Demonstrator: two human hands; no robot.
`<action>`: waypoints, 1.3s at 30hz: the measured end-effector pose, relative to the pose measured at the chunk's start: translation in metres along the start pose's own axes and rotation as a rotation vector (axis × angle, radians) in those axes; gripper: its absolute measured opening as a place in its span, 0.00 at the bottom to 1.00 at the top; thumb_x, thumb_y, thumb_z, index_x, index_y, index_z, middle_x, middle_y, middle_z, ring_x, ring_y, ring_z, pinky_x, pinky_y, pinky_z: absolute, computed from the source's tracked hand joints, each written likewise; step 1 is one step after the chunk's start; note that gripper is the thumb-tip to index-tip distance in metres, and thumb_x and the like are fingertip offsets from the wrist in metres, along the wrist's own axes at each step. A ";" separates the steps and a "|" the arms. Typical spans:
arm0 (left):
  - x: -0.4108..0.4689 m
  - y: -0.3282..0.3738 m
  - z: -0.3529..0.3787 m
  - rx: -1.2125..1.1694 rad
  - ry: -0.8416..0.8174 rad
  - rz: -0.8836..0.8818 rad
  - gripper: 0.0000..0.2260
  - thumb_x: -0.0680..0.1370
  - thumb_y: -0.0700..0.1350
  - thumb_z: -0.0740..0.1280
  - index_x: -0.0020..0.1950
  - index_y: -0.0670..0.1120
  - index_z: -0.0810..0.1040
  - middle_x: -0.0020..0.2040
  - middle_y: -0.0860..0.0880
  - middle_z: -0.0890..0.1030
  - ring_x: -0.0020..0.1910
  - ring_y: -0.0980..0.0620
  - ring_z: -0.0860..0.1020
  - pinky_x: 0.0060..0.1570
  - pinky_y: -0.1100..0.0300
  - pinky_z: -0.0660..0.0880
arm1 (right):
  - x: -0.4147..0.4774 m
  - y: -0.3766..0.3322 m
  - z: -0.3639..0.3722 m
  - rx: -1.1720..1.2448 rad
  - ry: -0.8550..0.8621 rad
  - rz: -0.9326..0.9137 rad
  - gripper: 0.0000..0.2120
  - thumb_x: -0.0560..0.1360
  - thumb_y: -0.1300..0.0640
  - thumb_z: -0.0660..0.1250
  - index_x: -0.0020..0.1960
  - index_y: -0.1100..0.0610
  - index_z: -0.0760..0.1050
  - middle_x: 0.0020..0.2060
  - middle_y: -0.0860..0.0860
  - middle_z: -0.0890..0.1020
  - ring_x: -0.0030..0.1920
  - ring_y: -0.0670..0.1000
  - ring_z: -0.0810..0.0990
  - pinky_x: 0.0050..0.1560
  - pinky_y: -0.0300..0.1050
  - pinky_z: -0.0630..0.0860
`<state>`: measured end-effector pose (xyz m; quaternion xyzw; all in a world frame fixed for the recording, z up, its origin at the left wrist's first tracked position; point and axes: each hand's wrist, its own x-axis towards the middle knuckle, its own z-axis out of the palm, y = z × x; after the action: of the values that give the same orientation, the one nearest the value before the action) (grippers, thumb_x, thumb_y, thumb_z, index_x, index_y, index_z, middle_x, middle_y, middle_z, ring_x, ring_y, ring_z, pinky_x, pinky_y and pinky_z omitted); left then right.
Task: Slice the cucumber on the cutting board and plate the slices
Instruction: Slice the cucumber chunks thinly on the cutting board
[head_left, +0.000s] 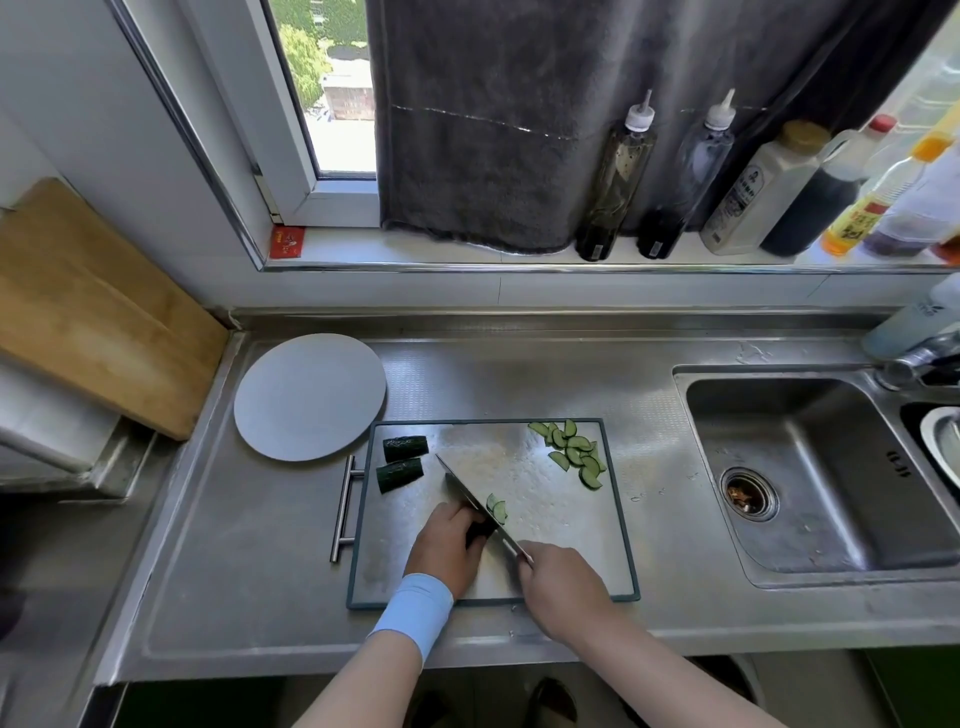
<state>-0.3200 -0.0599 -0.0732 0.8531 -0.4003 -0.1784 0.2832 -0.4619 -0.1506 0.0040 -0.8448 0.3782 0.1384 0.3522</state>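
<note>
Right hand (563, 582) grips the knife (462, 488); left hand (447, 545) curls over a cucumber piece (480, 530). Two chunks (405, 448) occupy the cutting board's (545, 561) far-left corner, slices (574, 452) its far-right; the plate (309, 397) lies just beyond the far-left corner.

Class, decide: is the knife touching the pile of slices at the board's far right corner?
Apart. Head view shows bare cutting board between the knife and the pile of slices.

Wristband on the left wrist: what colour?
The wristband is light blue; head view.
</note>
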 end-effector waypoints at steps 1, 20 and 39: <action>0.000 0.000 0.000 0.001 0.004 0.007 0.08 0.72 0.45 0.69 0.51 0.50 0.79 0.50 0.52 0.77 0.49 0.53 0.75 0.49 0.66 0.71 | 0.003 -0.001 0.001 0.001 -0.001 0.003 0.12 0.81 0.53 0.54 0.44 0.47 0.75 0.38 0.48 0.80 0.39 0.51 0.76 0.36 0.45 0.69; 0.000 -0.004 0.000 -0.009 0.019 0.014 0.08 0.73 0.47 0.68 0.52 0.51 0.80 0.53 0.51 0.77 0.52 0.53 0.75 0.52 0.67 0.69 | -0.017 0.004 -0.002 -0.041 0.064 -0.060 0.10 0.81 0.54 0.54 0.47 0.48 0.73 0.36 0.46 0.78 0.36 0.49 0.72 0.32 0.42 0.66; -0.001 -0.005 0.006 0.015 0.068 0.076 0.07 0.70 0.43 0.71 0.47 0.47 0.79 0.47 0.50 0.77 0.47 0.50 0.75 0.40 0.58 0.76 | 0.011 -0.006 0.005 -0.006 0.016 -0.006 0.13 0.81 0.52 0.55 0.56 0.46 0.77 0.47 0.51 0.83 0.42 0.52 0.75 0.40 0.44 0.69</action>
<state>-0.3207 -0.0583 -0.0807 0.8450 -0.4239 -0.1355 0.2966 -0.4499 -0.1502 -0.0022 -0.8482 0.3778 0.1318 0.3471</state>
